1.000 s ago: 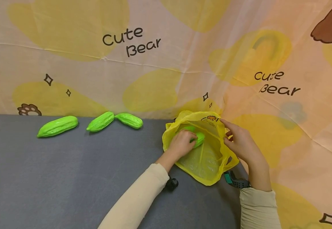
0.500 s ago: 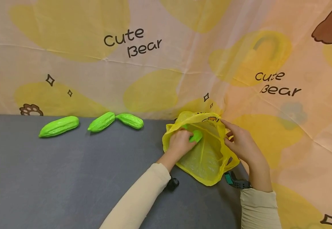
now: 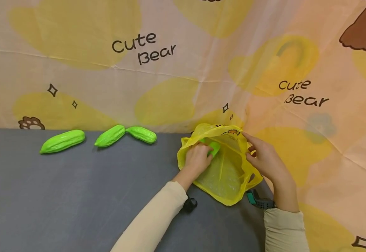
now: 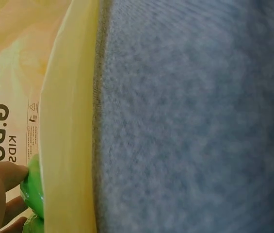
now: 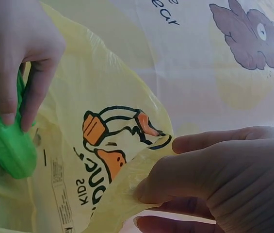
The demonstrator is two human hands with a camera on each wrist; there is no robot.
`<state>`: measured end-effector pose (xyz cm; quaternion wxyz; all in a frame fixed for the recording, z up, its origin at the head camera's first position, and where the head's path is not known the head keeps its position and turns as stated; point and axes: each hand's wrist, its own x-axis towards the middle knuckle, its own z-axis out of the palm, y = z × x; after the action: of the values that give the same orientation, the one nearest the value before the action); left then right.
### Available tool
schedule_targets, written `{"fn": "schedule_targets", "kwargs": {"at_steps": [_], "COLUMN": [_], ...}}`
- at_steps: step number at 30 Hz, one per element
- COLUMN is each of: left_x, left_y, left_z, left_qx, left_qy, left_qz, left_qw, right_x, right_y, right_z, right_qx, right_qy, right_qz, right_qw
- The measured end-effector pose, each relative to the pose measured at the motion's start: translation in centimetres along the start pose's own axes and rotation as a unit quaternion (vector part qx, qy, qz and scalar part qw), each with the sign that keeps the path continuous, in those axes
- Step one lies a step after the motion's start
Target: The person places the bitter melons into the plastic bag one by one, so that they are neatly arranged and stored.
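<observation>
One gourd is inside the bag, near 11 o'clock of its mouth, gripped by the left hand with thumb and fingers. The right hand pinches the rim at 2 o'clock. Snagging looks the likeliest trouble — the left wrist crosses the rim at 8 o'clock, with dark wrist gear just outside, so a quick pull back could drag the bag. That small pinch is the only hold visible on the thin film; should it slip, the mouth could sag over the hand. The gourd looks smooth and rounded — let go carelessly, it might roll against the green sliver behind it, probably a second gourd, or down toward 6 o'clock.

Against the frame a second ago, the held gourd has gone farther in, toward 10 or 11 o'clock, and less of the green behind it shows. The right hand's pinch looks the same, as do the three gourds on the table, between 9 and 10 o'clock from the bag.
</observation>
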<state>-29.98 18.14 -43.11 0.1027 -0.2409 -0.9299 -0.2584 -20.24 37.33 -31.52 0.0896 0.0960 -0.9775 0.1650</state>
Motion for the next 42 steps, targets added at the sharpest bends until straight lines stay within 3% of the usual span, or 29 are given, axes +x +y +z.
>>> {"fn": "schedule_targets", "kwargs": {"at_steps": [5,10,24,31,42], "left_x": [0.0,0.2,0.0,-1.0,-2.9], "left_y": [0.0,0.4,0.8,0.9,0.3], "left_z": [-0.2,-0.6,-1.7,-3.1,-5.7], "left_qx": [0.014,0.031,0.038,0.022,-0.027], "left_qy": [0.001,-0.002,-0.028,-0.023,-0.014], "left_qz": [-0.005,0.011,0.026,0.058,0.084], "left_qw": [0.9999,0.9994,0.9986,0.9978,0.9960], "right_x": [0.2,-0.1,-0.2,0.0,0.0], "right_y": [-0.1,-0.2,0.0,-0.1,-0.3], "right_z": [0.0,-0.3,-0.4,-0.5,-0.2], "right_qx": [0.000,0.000,-0.001,-0.005,-0.002], "right_qy": [-0.001,0.008,0.011,0.010,0.005], "right_qz": [-0.001,-0.003,-0.004,-0.009,-0.008], "right_qw": [1.0000,1.0000,0.9999,0.9999,1.0000]}}
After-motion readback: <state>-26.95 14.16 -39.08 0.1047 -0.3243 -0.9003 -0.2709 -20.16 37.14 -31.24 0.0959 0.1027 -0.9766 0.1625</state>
